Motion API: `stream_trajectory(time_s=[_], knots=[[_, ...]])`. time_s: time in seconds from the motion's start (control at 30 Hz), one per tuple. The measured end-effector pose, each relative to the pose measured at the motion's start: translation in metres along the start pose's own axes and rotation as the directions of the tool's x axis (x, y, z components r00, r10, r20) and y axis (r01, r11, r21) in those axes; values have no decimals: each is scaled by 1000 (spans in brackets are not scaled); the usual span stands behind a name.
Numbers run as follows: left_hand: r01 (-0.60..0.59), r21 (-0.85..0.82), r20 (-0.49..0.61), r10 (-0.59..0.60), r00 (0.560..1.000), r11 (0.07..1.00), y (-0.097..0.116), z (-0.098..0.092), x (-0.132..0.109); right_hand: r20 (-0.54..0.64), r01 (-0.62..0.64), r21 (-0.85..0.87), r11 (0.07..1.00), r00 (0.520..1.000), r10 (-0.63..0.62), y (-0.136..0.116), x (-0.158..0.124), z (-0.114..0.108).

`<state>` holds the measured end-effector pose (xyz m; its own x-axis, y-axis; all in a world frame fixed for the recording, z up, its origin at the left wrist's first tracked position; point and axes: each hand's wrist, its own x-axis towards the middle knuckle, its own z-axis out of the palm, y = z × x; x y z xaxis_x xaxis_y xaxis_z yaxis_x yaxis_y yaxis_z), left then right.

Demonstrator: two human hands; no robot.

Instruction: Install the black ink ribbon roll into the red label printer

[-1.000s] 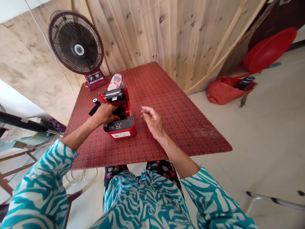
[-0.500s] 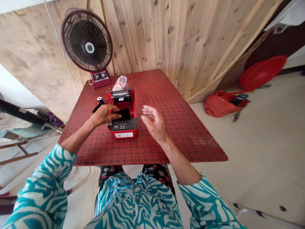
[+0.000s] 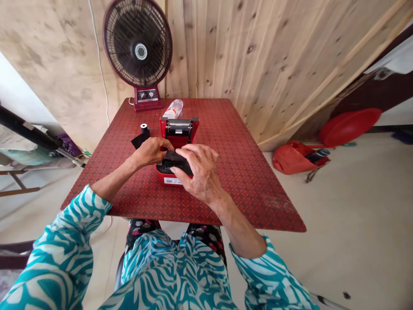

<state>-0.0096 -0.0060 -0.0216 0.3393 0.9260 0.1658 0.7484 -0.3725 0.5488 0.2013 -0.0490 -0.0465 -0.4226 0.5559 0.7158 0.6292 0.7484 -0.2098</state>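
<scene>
A small red and black label printer [image 3: 161, 177] stands on the table with its lid [image 3: 179, 126] raised. My left hand [image 3: 152, 150] is at the printer's left side, its thumb and fingertips pinched on a black ribbon [image 3: 171, 156] over the opening. My right hand [image 3: 200, 172] curves over the printer's right side, fingers behind the ribbon and thumb in front, closed on it. My hands hide much of the printer's inside and front panel. Behind my left hand stands a small black roll with a white end [image 3: 144, 128], and a loose black strip [image 3: 139, 141] lies beside it.
A clear plastic bottle [image 3: 173, 109] lies behind the printer. A dark red fan [image 3: 147, 95] stands at the back left of the red patterned table [image 3: 248, 189], against the wooden wall [image 3: 226, 47]. On the floor at right are a red bag [image 3: 288, 158] and a red basin [image 3: 351, 125].
My right hand has moved left from beside the printer and closed on the ribbon over it. My left hand stays at the printer's left side. The whole view has shifted.
</scene>
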Motion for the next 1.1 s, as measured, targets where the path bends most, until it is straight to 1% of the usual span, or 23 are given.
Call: stream_trajectory(time_s=[0.13, 0.2, 0.3, 0.4, 0.43, 0.5, 0.57, 0.63, 0.67, 0.73, 0.8, 0.9, 1.0, 1.1], knots=[[4, -19, 1, -4, 1000, 1000, -1, 2, 1, -93, 24, -127, 992, 995, -36, 0, 3, 6], [0, -35, 6, 0, 1000, 999, -2, 2, 1, -129, 26, -151, 988, 991, -46, 2, 6, 10], [-16, -97, 15, 17, 1000, 995, -3, 0, -1, -142, 19, -101, 995, 989, -33, 4, 7, 11], [-42, -265, 6, 45, 999, 963, -8, -6, -6, -119, 6, -36, 999, 993, -10, 1, 1, 7], [-43, -337, -20, 39, 999, 941, -10, -8, -9, -114, 9, -28, 1000, 993, -12, -1, -3, 5], [-37, -462, -125, -23, 992, 886, -17, -11, -11, -111, 28, -34, 999, 993, -32, -6, -12, 2], [-25, -529, -252, -129, 959, 848, -25, -11, -10, -115, 54, -50, 997, 992, -59, -11, -21, 1], [-15, -544, -341, -204, 918, 839, -31, -8, -5, -113, 73, -58, 996, 990, -79, -15, -30, 1], [-19, -541, -365, -215, 906, 841, -33, -7, -1, -111, 78, -63, 995, 990, -85, -17, -34, 1], [-47, -528, -398, -198, 896, 848, -33, -4, 7, -111, 88, -78, 993, 989, -96, -19, -40, 2], [-78, -525, -405, -168, 899, 847, -31, -1, 16, -128, 105, -101, 989, 985, -118, -21, -43, 3], [-71, -534, -379, -164, 911, 843, -24, -1, 22, -173, 130, -148, 980, 973, -155, -22, -44, 5], [-48, -547, -372, -191, 909, 836, -19, -3, 20, -180, 134, -187, 973, 969, -168, -22, -44, 5], [-51, -547, -374, -189, 908, 836, -16, -4, 10, -185, 131, -193, 972, 968, -168, -22, -45, 5]])
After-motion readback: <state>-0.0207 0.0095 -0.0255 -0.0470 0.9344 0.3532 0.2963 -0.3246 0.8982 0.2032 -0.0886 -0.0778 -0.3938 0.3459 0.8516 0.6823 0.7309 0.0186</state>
